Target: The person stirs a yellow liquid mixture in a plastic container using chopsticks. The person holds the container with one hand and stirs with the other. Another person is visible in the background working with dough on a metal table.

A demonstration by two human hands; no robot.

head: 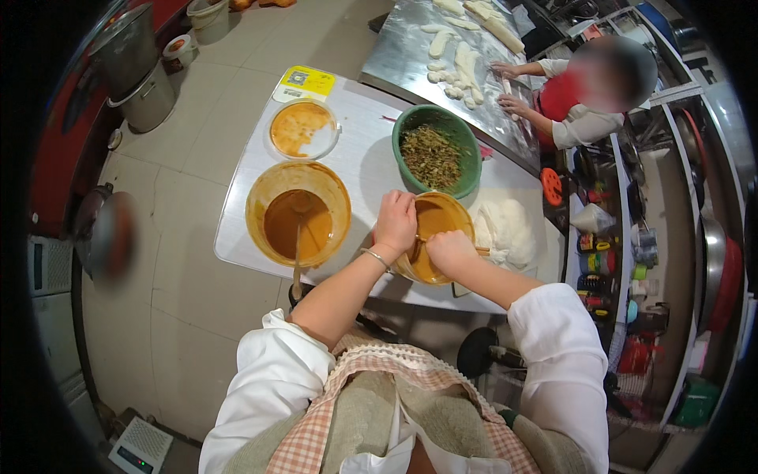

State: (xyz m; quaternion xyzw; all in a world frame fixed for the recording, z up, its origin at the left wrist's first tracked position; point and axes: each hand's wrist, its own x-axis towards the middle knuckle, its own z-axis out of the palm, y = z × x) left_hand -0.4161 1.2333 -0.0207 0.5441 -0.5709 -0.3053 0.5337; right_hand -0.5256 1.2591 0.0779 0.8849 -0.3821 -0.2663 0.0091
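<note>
My left hand grips the rim of a plastic tub that holds brown sauce. Over the same tub, my right hand is closed around a thin wooden stick or chopsticks, whose lower part reaches toward the sauce. Left of my arms stands a larger plastic bucket of brown sauce with a ladle resting in it. Beyond the tub is a green plastic basin of chopped filling. White cloth or a plastic bag lies just right of the tub.
A sauce-smeared lid and a yellow printed card lie on the white table. At an adjoining metal worktop, another person rolls dough among dough pieces. Shelves with bottles and pans stand on the right.
</note>
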